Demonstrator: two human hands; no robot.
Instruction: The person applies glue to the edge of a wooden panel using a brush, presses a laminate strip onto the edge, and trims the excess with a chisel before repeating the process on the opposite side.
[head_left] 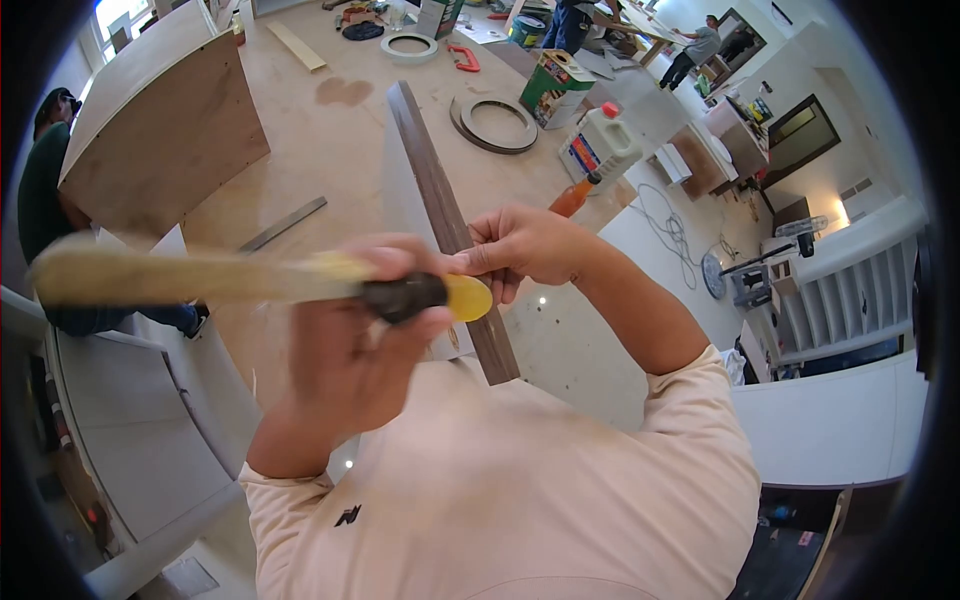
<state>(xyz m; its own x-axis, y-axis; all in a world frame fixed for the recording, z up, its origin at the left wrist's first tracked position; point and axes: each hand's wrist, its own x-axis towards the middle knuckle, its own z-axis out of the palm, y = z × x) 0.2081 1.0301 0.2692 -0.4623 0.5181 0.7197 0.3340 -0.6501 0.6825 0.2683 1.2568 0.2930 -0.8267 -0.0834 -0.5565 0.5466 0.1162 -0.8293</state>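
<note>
My left hand [355, 345] grips a brush [200, 278] with a long pale wooden handle that points left. Its dark ferrule and glue-yellow tip [468, 297] rest against the edge of a long narrow board [440, 210]. The board has a dark brown face and a white side, and it runs from the workbench toward my chest. Beside the brush tip, my right hand [525, 245] pinches the board's edge between thumb and fingers.
On the plywood workbench [330, 150] lie a large wooden box [160, 120], a metal ruler [283, 224], ring-shaped cutouts [493, 123], a white glue jug [600, 148], an orange bottle [570, 198] and a green carton [553, 88]. A seated person [40, 190] is at left; others stand far back.
</note>
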